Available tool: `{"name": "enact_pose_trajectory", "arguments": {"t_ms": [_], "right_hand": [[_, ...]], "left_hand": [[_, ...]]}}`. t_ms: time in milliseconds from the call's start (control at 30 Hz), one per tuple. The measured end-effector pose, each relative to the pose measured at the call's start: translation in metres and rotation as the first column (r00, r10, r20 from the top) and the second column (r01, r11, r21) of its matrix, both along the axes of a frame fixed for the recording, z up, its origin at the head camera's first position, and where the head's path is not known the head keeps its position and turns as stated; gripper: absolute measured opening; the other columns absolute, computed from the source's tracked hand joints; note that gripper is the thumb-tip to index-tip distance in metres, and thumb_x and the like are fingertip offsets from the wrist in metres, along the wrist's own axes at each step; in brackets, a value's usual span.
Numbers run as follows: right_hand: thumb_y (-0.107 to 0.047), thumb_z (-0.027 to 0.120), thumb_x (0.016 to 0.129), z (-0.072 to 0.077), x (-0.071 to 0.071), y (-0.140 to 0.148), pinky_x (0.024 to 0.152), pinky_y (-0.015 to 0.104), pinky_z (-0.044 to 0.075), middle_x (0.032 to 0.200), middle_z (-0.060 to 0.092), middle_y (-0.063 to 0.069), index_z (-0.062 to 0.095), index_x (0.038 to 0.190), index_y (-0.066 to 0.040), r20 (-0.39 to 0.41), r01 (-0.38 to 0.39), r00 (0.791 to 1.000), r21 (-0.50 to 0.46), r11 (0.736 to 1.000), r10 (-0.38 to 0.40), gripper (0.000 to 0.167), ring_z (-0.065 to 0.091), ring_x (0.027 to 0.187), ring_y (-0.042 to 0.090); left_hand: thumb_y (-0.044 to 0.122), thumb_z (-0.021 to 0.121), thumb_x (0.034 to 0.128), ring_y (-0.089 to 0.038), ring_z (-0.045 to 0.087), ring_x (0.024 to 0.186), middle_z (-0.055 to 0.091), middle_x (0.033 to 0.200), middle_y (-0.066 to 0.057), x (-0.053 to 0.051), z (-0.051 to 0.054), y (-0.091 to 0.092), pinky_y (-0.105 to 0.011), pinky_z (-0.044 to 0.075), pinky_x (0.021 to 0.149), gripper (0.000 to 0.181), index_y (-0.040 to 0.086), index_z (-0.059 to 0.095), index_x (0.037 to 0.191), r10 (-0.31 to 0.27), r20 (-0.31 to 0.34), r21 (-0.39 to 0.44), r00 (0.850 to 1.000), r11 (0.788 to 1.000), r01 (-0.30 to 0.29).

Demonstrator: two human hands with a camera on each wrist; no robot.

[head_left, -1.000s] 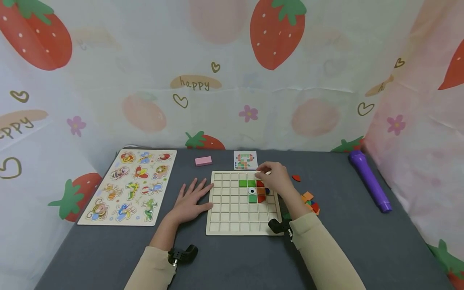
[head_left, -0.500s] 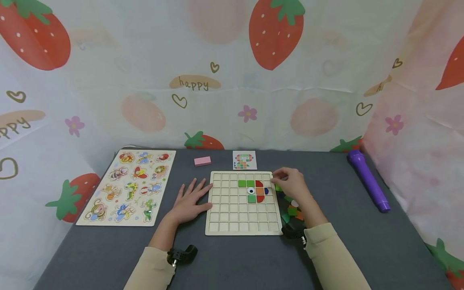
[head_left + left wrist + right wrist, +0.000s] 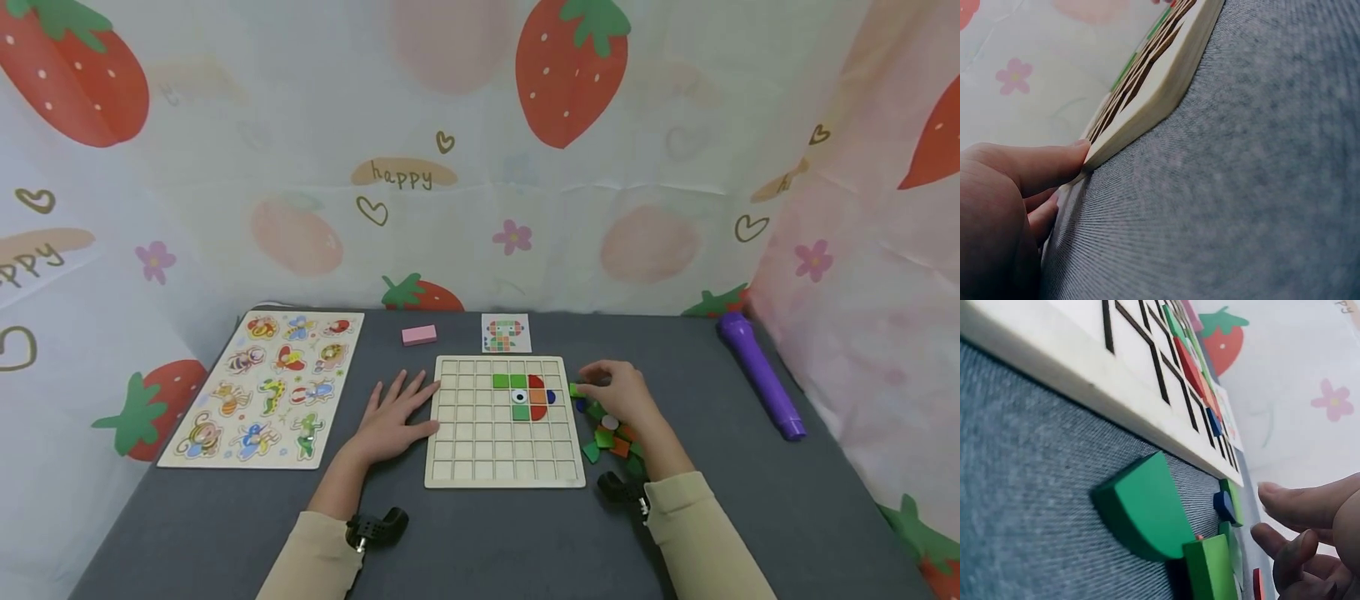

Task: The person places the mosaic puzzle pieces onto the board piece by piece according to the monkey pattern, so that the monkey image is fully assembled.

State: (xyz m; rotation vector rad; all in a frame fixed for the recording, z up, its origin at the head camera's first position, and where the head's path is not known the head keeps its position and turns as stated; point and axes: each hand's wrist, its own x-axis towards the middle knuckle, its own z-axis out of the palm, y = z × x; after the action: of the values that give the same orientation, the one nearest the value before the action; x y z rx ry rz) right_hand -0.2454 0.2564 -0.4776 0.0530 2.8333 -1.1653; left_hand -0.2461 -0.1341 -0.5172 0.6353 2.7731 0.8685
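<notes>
A pale wooden grid board point(image 3: 467, 452) lies on the table. In its upper right part sit green tiles point(image 3: 510, 381), an eye tile point(image 3: 520, 396), red pieces point(image 3: 536, 381), an orange square and a blue piece point(image 3: 551, 397). My left hand point(image 3: 395, 427) lies with spread fingers beside the board; its thumb point(image 3: 1054, 167) touches the board's edge in the left wrist view. My right hand point(image 3: 621, 393) hovers just right of the board, near a light green block point(image 3: 575, 390). In the right wrist view its thumb point(image 3: 1300, 501) and fingers are apart, holding nothing.
Loose blocks point(image 3: 604, 437) pile up right of the board, partly under my right hand. Behind the board lie a pattern card point(image 3: 506, 333) and a pink block point(image 3: 419, 335). An insect puzzle board point(image 3: 262, 392) is at left, a purple tube point(image 3: 763, 379) at right.
My right hand has drawn back from above the board's upper right, moving right and toward me to the loose blocks. My left hand has stayed in place.
</notes>
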Motion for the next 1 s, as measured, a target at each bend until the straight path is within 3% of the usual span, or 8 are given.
{"name": "enact_pose_trajectory", "arguments": {"t_ms": [467, 733, 1000], "right_hand": [[-0.023, 0.072, 0.096, -0.0088, -0.0054, -0.0049, 0.097, 0.055, 0.051, 0.132, 0.062, 0.020, 0.069, 0.127, -0.007, 0.078, -0.006, 0.997, 0.065, 0.998, 0.001, 0.036, 0.055, 0.124, 0.040], [-0.022, 0.075, 0.093, -0.0093, -0.0070, -0.0066, 0.080, 0.043, 0.052, 0.114, 0.065, 0.015, 0.065, 0.106, -0.008, 0.075, 0.014, 0.997, 0.072, 0.997, -0.019, 0.021, 0.060, 0.101, 0.031], [-0.022, 0.076, 0.092, -0.0013, -0.0054, -0.0060, 0.072, 0.038, 0.051, 0.105, 0.066, 0.012, 0.062, 0.100, -0.009, 0.055, -0.003, 0.998, 0.049, 0.999, 0.001, 0.021, 0.061, 0.091, 0.027]], "left_hand": [[0.049, 0.061, 0.0976, -0.036, 0.000, 0.158, 0.018, 0.169, -0.007, -0.0001, 0.0014, -0.0005, -0.062, -0.011, 0.122, 0.072, 0.025, 0.034, 0.160, 0.001, 0.010, -0.006, 1.000, 1.000, -0.001], [0.051, 0.060, 0.0975, -0.035, 0.000, 0.158, 0.018, 0.169, -0.006, -0.0002, -0.0005, -0.0015, -0.061, -0.011, 0.122, 0.072, 0.026, 0.034, 0.160, 0.012, 0.004, -0.019, 1.000, 1.000, -0.012], [0.049, 0.061, 0.0979, -0.036, 0.000, 0.157, 0.018, 0.169, -0.007, 0.0010, 0.0024, -0.0016, -0.063, -0.010, 0.122, 0.072, 0.025, 0.033, 0.160, 0.000, 0.005, -0.010, 1.000, 1.000, 0.000]]}}
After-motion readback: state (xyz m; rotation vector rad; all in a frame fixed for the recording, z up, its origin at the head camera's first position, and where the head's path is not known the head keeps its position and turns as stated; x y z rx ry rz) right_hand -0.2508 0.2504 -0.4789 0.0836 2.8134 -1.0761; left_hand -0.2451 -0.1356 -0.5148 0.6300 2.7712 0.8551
